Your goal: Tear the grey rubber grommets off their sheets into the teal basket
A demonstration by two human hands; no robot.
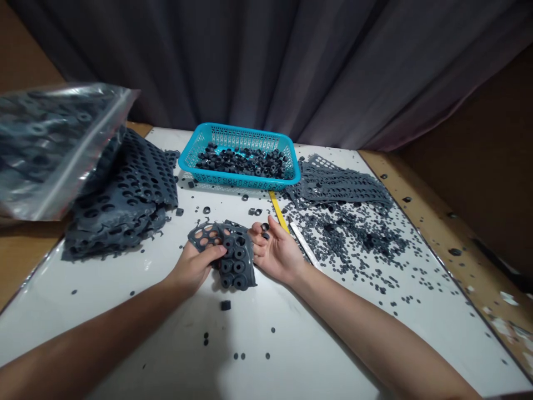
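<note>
My left hand (196,262) grips a dark grey perforated rubber sheet (239,260), its thumb lying on top. Emptied round holes show at the sheet's left end, while thick rubber rings still sit in rows at its right. Beside the sheet's right edge, my right hand (277,250) is turned palm up with its fingers curled. Two small black rubber rings (265,228) rest between its fingers and thumb. Just below the sheet, a loose black ring (225,305) lies on the white table.
A blue basket (239,179) of black rings stands at the back. Perforated sheets (120,194) are heaped left, near a zip bag (54,144) of dark pieces. To the right lie sheet scraps (341,186), scattered small discs (366,239), a yellow strip (278,211) and a white tool (303,243).
</note>
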